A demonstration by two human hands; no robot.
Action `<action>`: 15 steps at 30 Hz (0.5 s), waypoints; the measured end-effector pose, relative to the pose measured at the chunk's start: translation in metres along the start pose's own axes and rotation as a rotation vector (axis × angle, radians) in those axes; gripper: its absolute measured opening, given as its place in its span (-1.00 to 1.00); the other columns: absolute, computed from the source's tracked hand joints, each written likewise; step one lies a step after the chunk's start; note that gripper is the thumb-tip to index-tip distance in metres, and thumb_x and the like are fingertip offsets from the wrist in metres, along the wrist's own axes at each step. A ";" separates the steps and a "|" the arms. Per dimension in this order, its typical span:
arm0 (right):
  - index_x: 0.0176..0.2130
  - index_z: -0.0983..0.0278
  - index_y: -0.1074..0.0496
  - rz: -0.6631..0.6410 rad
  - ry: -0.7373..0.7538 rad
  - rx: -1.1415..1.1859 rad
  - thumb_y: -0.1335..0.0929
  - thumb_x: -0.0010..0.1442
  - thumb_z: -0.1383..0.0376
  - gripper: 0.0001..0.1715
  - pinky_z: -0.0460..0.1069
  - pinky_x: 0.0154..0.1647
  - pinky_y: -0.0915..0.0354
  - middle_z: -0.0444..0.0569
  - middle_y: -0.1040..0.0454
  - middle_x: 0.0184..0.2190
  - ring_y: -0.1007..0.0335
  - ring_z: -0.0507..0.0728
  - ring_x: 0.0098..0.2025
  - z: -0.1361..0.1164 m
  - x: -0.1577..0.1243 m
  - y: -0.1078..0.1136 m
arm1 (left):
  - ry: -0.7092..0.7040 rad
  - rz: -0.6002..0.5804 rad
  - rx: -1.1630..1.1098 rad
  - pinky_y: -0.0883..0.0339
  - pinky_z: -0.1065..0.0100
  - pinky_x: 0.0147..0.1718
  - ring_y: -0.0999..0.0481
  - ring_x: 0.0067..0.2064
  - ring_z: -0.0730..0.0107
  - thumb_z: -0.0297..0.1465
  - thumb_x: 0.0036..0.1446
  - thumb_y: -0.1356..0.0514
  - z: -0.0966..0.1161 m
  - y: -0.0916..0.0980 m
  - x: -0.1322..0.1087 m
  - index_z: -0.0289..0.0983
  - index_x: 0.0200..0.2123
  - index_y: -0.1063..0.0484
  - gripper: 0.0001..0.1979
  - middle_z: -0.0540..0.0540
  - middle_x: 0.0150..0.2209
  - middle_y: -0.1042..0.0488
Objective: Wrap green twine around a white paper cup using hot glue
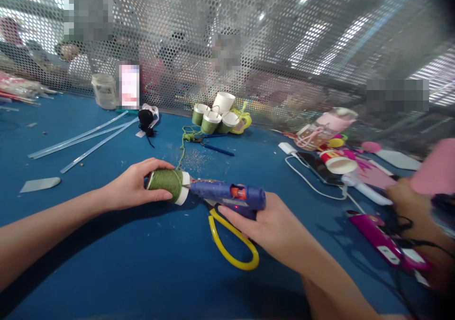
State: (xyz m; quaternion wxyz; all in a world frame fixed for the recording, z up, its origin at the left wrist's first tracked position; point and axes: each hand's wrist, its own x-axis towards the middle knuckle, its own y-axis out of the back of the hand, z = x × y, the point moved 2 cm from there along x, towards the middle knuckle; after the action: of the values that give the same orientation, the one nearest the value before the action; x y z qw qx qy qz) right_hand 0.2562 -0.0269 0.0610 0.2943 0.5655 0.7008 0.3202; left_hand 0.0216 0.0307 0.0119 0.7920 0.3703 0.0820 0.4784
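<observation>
Lying on its side, a small white paper cup wrapped in green yarn (166, 183) is gripped by my left hand (147, 180), thumb in front and fingers behind. Its white rim faces right. A blue glue gun (222, 192) with a small red light is held in my right hand (265, 220); its nozzle meets or nearly meets the cup's rim. Beneath the gun lie scissors with yellow handles (234, 251), their blades mostly hidden. From the cup a green yarn strand runs back to a loose tangle of yarn (190, 135) beside blue-handled pliers (216, 149).
Green-wrapped cups (212, 123) and a plain white cup (223, 102) stand at the back. Clear glue sticks (85, 140) lie left, near black yarn (145, 119) and a glass jar (104, 92). Rightward are a phone (316, 168), a cable, a magenta power strip (384, 239) and another person's arm (415, 211).
</observation>
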 end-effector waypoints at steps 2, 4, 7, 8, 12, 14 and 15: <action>-0.36 0.30 -0.49 0.012 0.009 0.010 -0.32 0.05 0.19 -0.76 -0.04 -0.37 -0.33 -0.08 -0.53 -0.45 -0.41 0.13 -0.40 0.001 0.000 0.000 | -0.012 -0.003 0.010 -0.33 0.27 -0.16 -0.43 -0.15 0.23 -0.15 -0.01 -0.22 0.001 0.000 0.000 -0.24 -0.06 -0.31 -0.53 -0.11 -0.13 -0.41; -0.36 0.30 -0.48 0.009 0.011 0.010 -0.32 0.05 0.20 -0.77 -0.04 -0.37 -0.33 -0.07 -0.54 -0.43 -0.42 0.13 -0.39 0.001 -0.001 0.001 | -0.024 -0.006 0.016 -0.32 0.27 -0.14 -0.43 -0.13 0.23 -0.16 -0.01 -0.21 0.001 0.000 -0.001 -0.24 -0.06 -0.31 -0.54 -0.11 -0.12 -0.41; -0.36 0.30 -0.47 -0.019 0.008 -0.013 -0.32 0.06 0.19 -0.76 -0.03 -0.37 -0.33 -0.05 -0.54 -0.42 -0.43 0.16 -0.35 0.001 -0.002 0.002 | -0.028 -0.013 0.011 -0.30 0.26 -0.12 -0.42 -0.11 0.23 -0.17 0.00 -0.22 0.001 0.000 0.000 -0.24 -0.05 -0.30 -0.54 -0.11 -0.11 -0.40; -0.36 0.30 -0.47 -0.022 0.008 -0.018 -0.32 0.06 0.19 -0.77 -0.03 -0.37 -0.33 -0.04 -0.53 -0.43 -0.43 0.16 -0.35 0.000 -0.002 0.002 | -0.028 -0.014 0.007 -0.30 0.26 -0.12 -0.42 -0.11 0.23 -0.17 0.00 -0.22 0.001 0.000 0.000 -0.24 -0.05 -0.30 -0.54 -0.11 -0.10 -0.40; -0.42 0.29 -0.45 0.020 0.028 -0.009 -0.32 0.04 0.25 -0.84 -0.04 -0.41 -0.32 -0.04 -0.52 -0.47 -0.42 0.14 -0.41 -0.001 -0.001 0.002 | -0.039 -0.013 0.012 -0.31 0.27 -0.13 -0.42 -0.12 0.23 -0.16 0.00 -0.22 0.000 0.000 -0.001 -0.23 -0.05 -0.29 -0.54 -0.11 -0.11 -0.40; -0.42 0.29 -0.46 0.021 0.034 -0.005 -0.33 0.04 0.25 -0.84 -0.04 -0.41 -0.31 -0.05 -0.52 -0.47 -0.41 0.13 -0.42 -0.002 -0.001 0.002 | -0.046 -0.014 0.022 -0.31 0.26 -0.13 -0.42 -0.12 0.23 -0.17 0.00 -0.22 0.000 0.000 -0.001 -0.23 -0.05 -0.29 -0.54 -0.11 -0.11 -0.40; -0.41 0.29 -0.47 0.012 0.030 -0.007 -0.33 0.04 0.24 -0.83 -0.04 -0.41 -0.31 -0.06 -0.52 -0.47 -0.41 0.13 -0.41 -0.002 -0.001 0.001 | -0.048 -0.013 0.026 -0.31 0.26 -0.13 -0.42 -0.12 0.22 -0.17 0.00 -0.22 0.001 0.001 -0.001 -0.24 -0.05 -0.30 -0.54 -0.11 -0.11 -0.40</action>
State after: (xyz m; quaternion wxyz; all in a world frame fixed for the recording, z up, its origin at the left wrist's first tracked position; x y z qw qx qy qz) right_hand 0.2556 -0.0283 0.0635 0.2840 0.5637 0.7007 0.3326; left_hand 0.0210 0.0298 0.0124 0.7919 0.3913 0.0716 0.4633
